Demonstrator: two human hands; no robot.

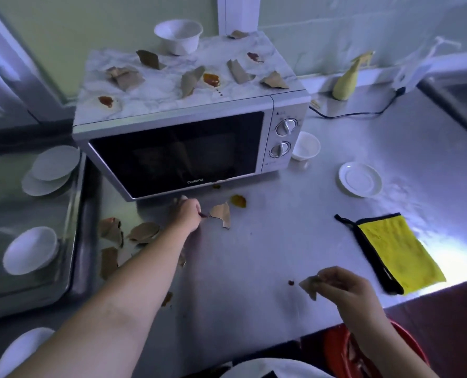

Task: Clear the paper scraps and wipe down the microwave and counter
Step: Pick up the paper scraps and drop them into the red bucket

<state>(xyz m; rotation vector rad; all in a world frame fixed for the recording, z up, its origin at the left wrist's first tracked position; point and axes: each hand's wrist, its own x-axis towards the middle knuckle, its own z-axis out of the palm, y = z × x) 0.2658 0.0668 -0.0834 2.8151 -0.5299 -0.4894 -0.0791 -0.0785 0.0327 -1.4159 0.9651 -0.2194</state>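
Brown torn paper scraps [142, 231] lay scattered on steel surface [254, 268] before microwave [177, 151], more on its marbled top among sauce smears [211, 79]; left hand [187, 214] reached to jagged scrap [221, 214] at door foot, fingers curled, grip impossible to tell; right hand [341, 285] pinched stained scrap [310, 286] near surface edge above red bin [333, 347], likely for dropping; yellow fluffy cloth [398, 252] lay untouched, probably awaiting wiping.

Brand name "Galanz" in pale letters, low on the dark glass door of the microwave [191, 124], small marks by its two dials too blurred to read
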